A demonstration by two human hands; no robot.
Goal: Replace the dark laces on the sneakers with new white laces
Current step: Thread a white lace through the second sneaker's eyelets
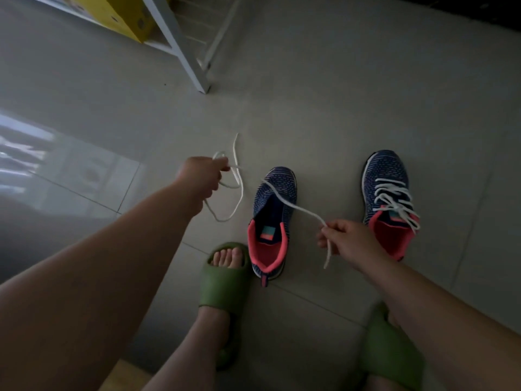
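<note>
The left hand [201, 177] is extended forward over the tiled floor [324, 108], with its fingers curled and pinching 1 end portion of the white lace [293, 206]. Slack from that end hangs in loose loops below and beyond the hand, apparently clear of the floor.

From there the lace is drawn across the unlaced sneaker [272, 218], which stands on the floor between the 2 hands with its tongue exposed. No lace of any colour is seen in its eyelets.

The right hand [348, 241] is closed on the other portion of the lace, pinched between thumb and fingers, with a short tail hanging below the grip.

To the far right, the laced sneaker [390, 198] is already fitted with a white lace, loosely crossed and not visibly tied.

Step in hand, as judged: the second white lace is being straightened before threading; about half of the task appears complete.

The next move calls for 1 tip to be located and fed through the lowest eyelet pair of the unlaced sneaker, with both ends then evened. The eyelets are too dark to be located here.
</note>
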